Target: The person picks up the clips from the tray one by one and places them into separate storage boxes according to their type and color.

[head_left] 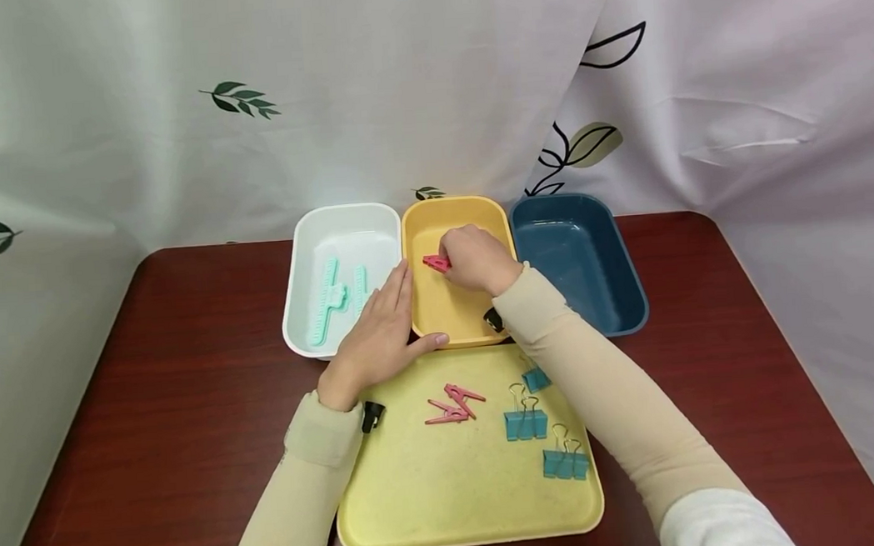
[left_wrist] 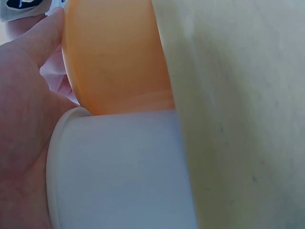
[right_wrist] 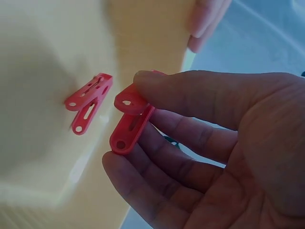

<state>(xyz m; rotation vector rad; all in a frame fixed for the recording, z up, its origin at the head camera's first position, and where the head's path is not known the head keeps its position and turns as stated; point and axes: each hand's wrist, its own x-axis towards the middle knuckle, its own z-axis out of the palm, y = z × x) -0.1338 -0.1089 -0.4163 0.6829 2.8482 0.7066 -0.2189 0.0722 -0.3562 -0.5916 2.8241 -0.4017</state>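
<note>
My right hand (head_left: 477,258) is inside the orange bin (head_left: 456,213), pinching a pink clothespin (right_wrist: 131,126) between thumb and fingers. Another pink clothespin (right_wrist: 89,101) lies on the bin's floor beside it in the right wrist view. Straight fingers of my left hand (head_left: 381,335) rest along the meeting rims of the orange bin and the white bin (head_left: 343,212), its thumb across the orange bin's front edge. Inside the white bin are two mint-green bag clips (head_left: 329,303), one partly hidden by the left hand.
A yellow tray (head_left: 451,506) stands in front of the bins. On it lie pink clothespins (head_left: 456,404) and several teal binder clips (head_left: 526,424), some beside the right forearm. The dark blue bin (head_left: 566,248) adjoins the orange one. A curtain (head_left: 396,100) hangs behind the table (head_left: 207,320).
</note>
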